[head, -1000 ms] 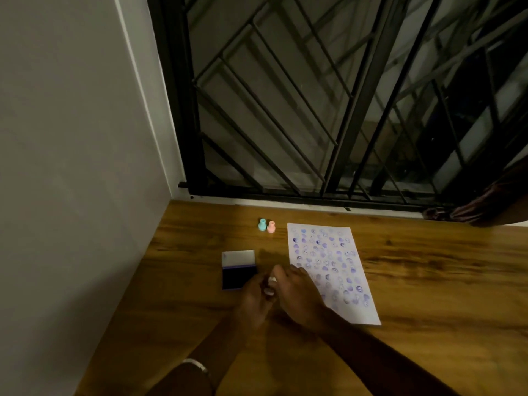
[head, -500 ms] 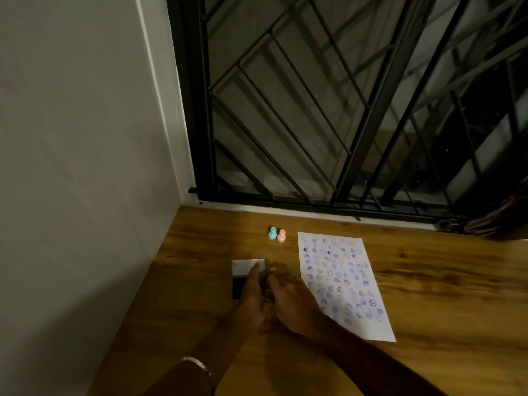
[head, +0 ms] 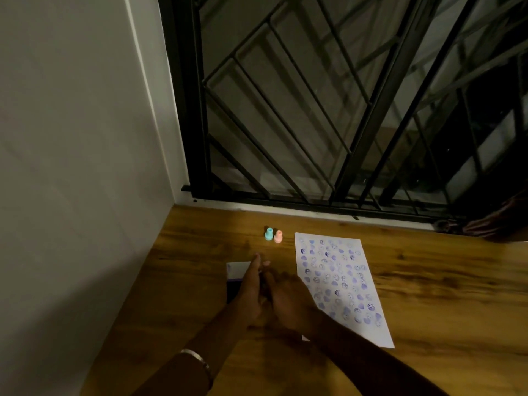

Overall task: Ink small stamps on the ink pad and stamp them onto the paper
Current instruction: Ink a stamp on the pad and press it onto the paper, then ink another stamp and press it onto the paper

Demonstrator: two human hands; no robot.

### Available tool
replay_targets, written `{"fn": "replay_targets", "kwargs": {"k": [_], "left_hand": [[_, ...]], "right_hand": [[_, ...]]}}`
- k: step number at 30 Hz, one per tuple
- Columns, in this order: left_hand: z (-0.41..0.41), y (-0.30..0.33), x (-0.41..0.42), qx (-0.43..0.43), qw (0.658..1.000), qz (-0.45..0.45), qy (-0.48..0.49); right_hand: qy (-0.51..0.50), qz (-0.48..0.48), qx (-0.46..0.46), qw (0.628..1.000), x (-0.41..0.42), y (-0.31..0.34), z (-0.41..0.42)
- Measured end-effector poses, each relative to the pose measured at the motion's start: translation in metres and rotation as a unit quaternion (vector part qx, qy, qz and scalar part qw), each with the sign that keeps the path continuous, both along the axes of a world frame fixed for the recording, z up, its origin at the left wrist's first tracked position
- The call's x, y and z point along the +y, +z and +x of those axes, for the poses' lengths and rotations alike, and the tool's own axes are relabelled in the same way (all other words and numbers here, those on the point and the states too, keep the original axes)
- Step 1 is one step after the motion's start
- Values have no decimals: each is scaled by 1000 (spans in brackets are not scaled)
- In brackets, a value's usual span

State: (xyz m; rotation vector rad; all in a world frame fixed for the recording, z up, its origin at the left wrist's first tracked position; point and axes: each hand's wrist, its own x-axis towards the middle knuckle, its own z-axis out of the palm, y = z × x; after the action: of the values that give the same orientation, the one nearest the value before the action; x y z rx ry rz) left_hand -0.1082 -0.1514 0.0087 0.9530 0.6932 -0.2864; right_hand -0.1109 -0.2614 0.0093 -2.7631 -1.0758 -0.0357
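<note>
The white rectangular sheet of paper (head: 343, 287), crowded with purple stamp marks, lies flat on the brown wooden surface (head: 443, 295), its long axis running away from the person and slanting slightly left at the far end. Left of it, the left hand (head: 248, 292), fingers stretched forward and open, covers the dark ink pad with its white lid (head: 237, 270). The right hand (head: 288, 301) touches it alongside; whether it grips anything cannot be told. A teal stamp (head: 268, 234) and pink stamp (head: 278, 236) stand upright together farther back.

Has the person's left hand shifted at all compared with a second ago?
Yes. The left hand has moved forward over the ink pad, its fingertips now past the pad's far edge, toward the two small stamps.
</note>
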Motion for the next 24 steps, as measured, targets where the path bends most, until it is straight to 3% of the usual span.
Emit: {"fn": "replay_targets", "kwargs": {"k": [7,10,14,24], "left_hand": [[13,4,-2,-17,1000,-8,-8],[26,2,0,-50,991,125,-7],[43,-8,23,-67,949,304,-46],[94,-30,39,-156,863,480,-26]], "right_hand": [[15,22,33,999,-6,4,21],[-14,-3,30,999,-11,6,38],[-73,-39,18,996,-20,6,69],[-135,-58,26,989,-15,-20,141]]}}
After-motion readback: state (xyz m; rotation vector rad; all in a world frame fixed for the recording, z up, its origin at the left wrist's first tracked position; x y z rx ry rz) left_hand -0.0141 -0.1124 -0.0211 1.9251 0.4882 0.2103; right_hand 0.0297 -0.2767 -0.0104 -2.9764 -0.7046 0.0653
